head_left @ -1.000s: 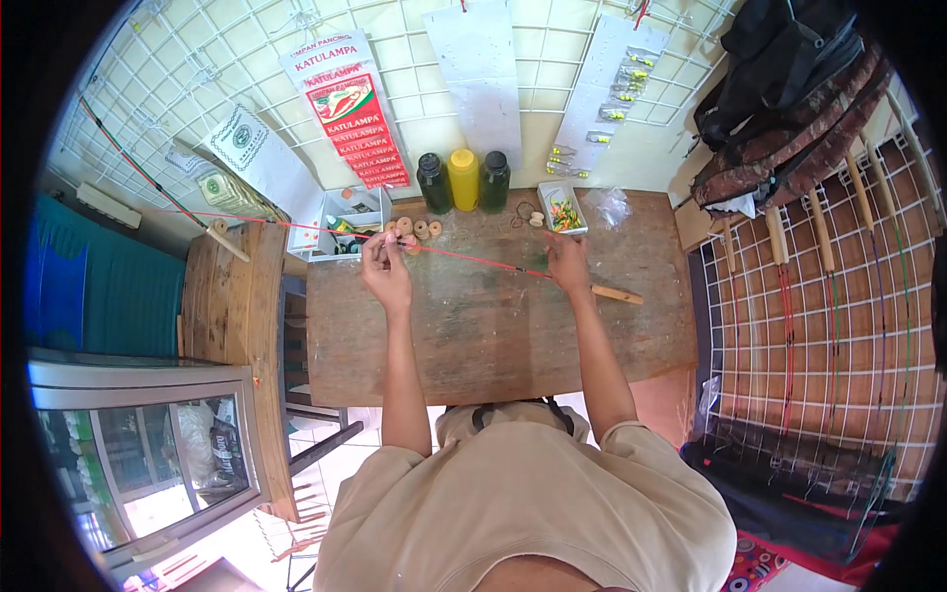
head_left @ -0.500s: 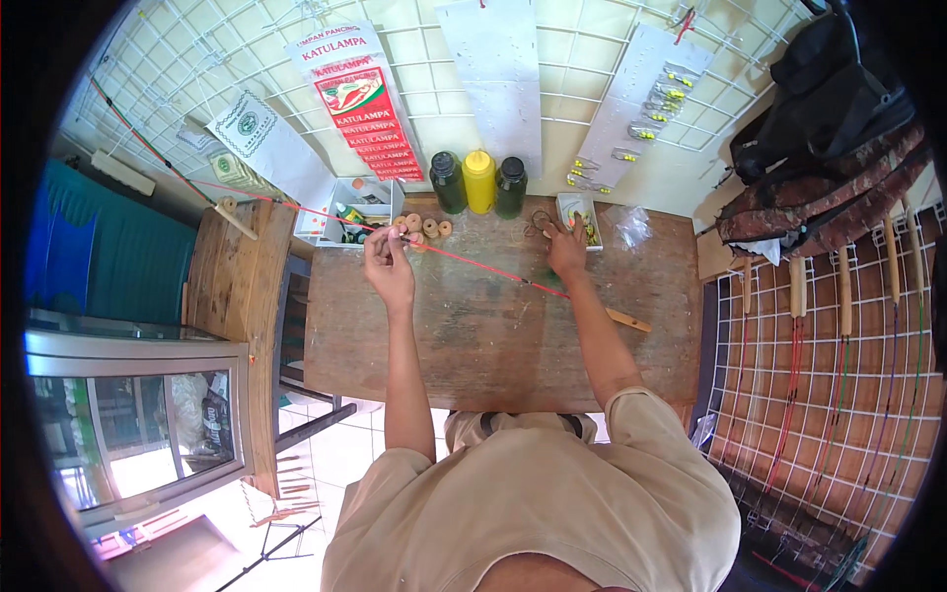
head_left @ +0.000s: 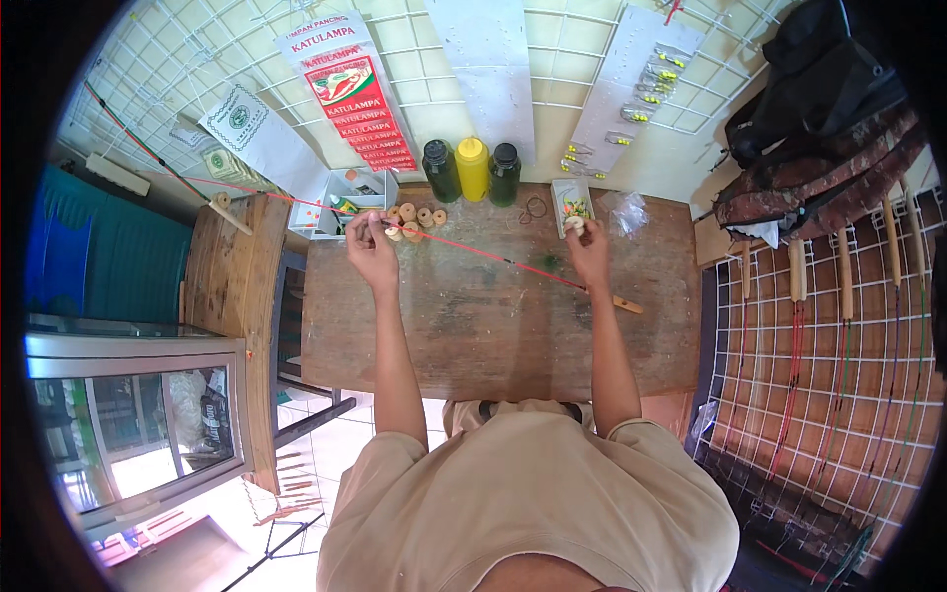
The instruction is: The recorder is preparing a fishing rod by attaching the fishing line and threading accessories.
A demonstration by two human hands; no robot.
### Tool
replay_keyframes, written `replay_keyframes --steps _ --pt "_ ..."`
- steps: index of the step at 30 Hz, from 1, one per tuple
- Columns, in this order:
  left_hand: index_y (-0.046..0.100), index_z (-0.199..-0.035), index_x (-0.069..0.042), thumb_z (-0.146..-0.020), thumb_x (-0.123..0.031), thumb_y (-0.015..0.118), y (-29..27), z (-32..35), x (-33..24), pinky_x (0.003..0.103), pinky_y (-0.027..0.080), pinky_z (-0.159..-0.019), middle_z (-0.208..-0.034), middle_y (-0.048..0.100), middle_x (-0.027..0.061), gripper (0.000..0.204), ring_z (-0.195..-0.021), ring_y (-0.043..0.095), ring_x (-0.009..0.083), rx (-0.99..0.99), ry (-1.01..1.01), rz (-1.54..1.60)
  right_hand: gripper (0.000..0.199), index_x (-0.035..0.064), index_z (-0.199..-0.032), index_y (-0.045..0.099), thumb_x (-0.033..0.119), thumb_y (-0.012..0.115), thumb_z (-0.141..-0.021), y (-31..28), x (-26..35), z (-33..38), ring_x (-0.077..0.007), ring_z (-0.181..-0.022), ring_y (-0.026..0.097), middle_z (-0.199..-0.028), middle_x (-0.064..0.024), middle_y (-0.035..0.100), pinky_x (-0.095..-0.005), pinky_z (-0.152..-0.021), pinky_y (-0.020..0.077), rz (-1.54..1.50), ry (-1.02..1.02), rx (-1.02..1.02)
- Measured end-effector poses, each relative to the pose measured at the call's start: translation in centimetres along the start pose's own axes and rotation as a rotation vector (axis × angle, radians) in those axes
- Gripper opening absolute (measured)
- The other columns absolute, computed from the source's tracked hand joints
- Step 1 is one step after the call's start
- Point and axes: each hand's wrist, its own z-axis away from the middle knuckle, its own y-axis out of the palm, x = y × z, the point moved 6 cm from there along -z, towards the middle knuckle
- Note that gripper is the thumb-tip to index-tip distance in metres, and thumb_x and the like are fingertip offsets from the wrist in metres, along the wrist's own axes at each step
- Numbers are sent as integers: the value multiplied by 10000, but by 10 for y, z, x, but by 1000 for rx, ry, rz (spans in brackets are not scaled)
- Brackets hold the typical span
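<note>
The red fishing rod (head_left: 510, 261) lay, in the head view, slantwise above the wooden table (head_left: 444, 340), its long axis running from between 9 and 10 o'clock to between 3 and 4 o'clock. Its thin end reached past the table's left edge; its wooden handle (head_left: 628, 305) showed beyond the right wrist, at the right hand's 5 o'clock.

The 2 hands were well apart. The left hand (head_left: 373, 254) pinched the shaft between its fingertips, so it was the nearer to the thin part. The right hand (head_left: 590, 255) was off the shaft, though nearer the handle; its forearm passed over the rod, and whether they touched could not be told. Its fingertips held a small pale piece (head_left: 576, 225) at the near edge of the white tray (head_left: 556, 205), which lay at that hand's 12 o'clock.

At its 10 o'clock lay a dark thread loop (head_left: 534, 207), and at 1 o'clock a clear plastic bag (head_left: 628, 213). Cork rings (head_left: 425, 216) sat at the left hand's 2 o'clock.
</note>
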Motion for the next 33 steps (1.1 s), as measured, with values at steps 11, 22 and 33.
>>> replay_keyframes --steps 11,22,33 --pt "512 -1031 29 -940 -82 540 -6 -2 13 258 521 -727 -938 638 130 146 -818 633 157 -51 -25 -32 258 -7 -991 622 229 629 -888 -65 64 31 -142 -899 539 -994 -61 548 -275 -817 425 190 -388 -216" --pt "499 -1012 28 -942 -75 532 -23 -1 30 274 534 -697 -919 622 129 129 -783 654 189 -93 -59 -63 180 18 -934 613 194 598 -896 -53 87 68 -88 -791 518 -833 -5 581 -241 -730 413 -335 -43 311" --pt "506 -1005 26 -937 -86 541 -49 -5 20 238 506 -584 -908 639 130 135 -752 646 157 -123 -115 -130 289 19 -1078 614 217 638 -869 -31 20 83 -220 -787 560 -937 -102 589 -334 -724 453 369 -114 182"
